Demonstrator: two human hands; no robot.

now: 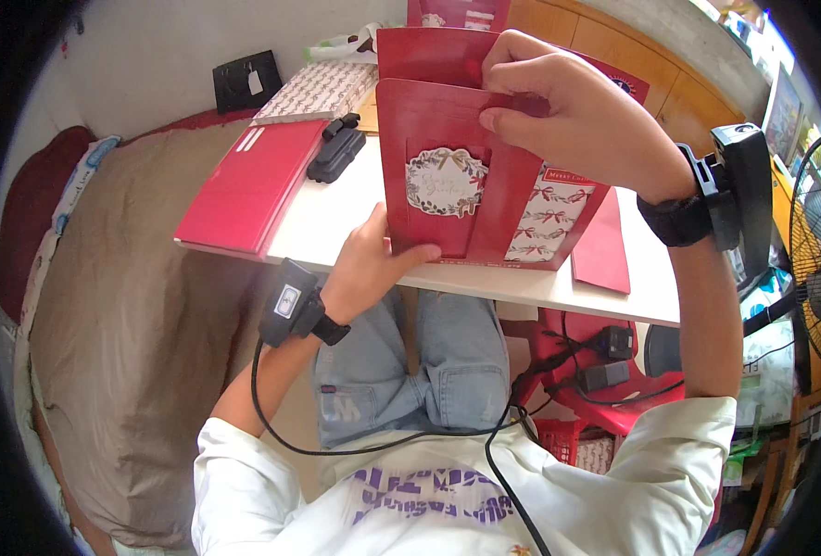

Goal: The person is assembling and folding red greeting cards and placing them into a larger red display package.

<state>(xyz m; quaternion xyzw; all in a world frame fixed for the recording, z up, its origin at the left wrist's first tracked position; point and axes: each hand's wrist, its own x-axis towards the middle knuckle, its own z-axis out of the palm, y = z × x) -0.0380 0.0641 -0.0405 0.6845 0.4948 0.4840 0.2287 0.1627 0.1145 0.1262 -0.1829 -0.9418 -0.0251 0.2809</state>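
A red cardboard Christmas package (438, 118), with a wreath-shaped greeting piece (446, 182) and a bow-patterned panel (546, 215) on its front, stands upright at the near edge of the white table. My left hand (376, 260) holds its lower left corner, thumb on the front and fingers partly hidden behind. At the top, my right hand (556, 104) has its fingers bent at the upper edge, by a red panel rising behind the front one; the fingertips are partly hidden. A flat red card piece (601, 243) lies on the table to the right.
A stack of red card sheets (254, 187), a black case (336, 154) and a bow-patterned stack (320, 90) lie on the left of the table (313, 222). Black cables (556, 358) and adapters rest on a red stool (633, 396) below; a fan (817, 257) stands right.
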